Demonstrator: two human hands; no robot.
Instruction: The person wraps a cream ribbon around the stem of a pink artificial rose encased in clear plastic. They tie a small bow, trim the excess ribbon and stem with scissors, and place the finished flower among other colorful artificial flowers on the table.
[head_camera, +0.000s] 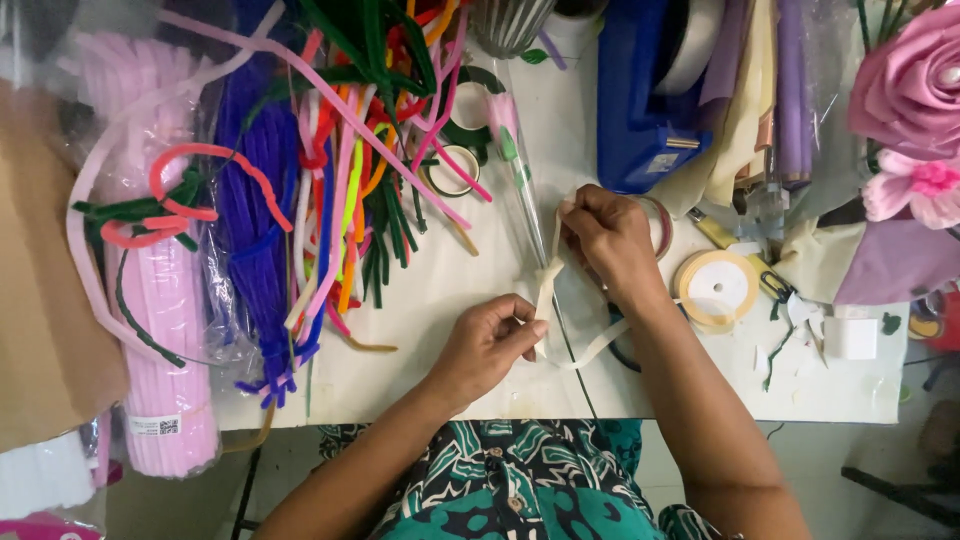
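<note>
Beside both hands' ribbon (548, 285): ribbon spool (716, 287), pipe cleaners (330, 180).

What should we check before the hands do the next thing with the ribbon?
1. Left hand grips the ribbon: ok, fingers pinch its lower part.
2. Right hand grips the ribbon: ok, it holds the upper end.
3. Ribbon between the hands is taut: ok, it runs straight, with a twist in the middle.
4. Loose tail is free: cannot tell, it curls on the table under the right wrist.
5. Ribbon roll is within reach: ok, it lies flat just right of the right forearm.
6. Pipe cleaners are out of the way: ok, the pile lies left of both hands, apart from the ribbon.
</note>
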